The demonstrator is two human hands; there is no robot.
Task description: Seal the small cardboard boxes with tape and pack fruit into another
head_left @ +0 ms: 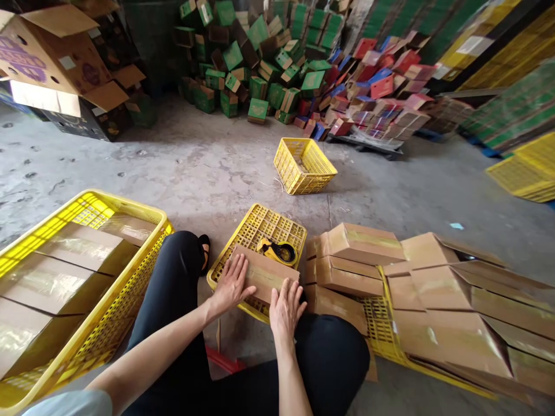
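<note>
- Two bare hands of mine rest on a closed cardboard box [267, 276], which lies on its broad side between my knees, on an upturned yellow crate [248, 226].
- My left hand [230, 284] covers the box's left end, fingers slightly spread and the thumb reaching out along the near side.
- My right hand [285, 309] lies over the right end, fingers a little apart — nothing is pinched in either hand.
- Just beyond the box, on the same crate, sits a yellow-and-black tape dispenser [274, 251].
- Left of me, a larger yellow crate [130, 204] holds similar boxes; near right, more cartons [442, 335] lean in and around another crate [378, 323].
- Far ahead, a small yellow crate [313, 184] stands on the floor.
- I judge the box stiff-walled and manageable in weight, smooth where the shiny tape runs — its two short ends look like the safest hold, with even pressure so the card doesn't dent.
</note>
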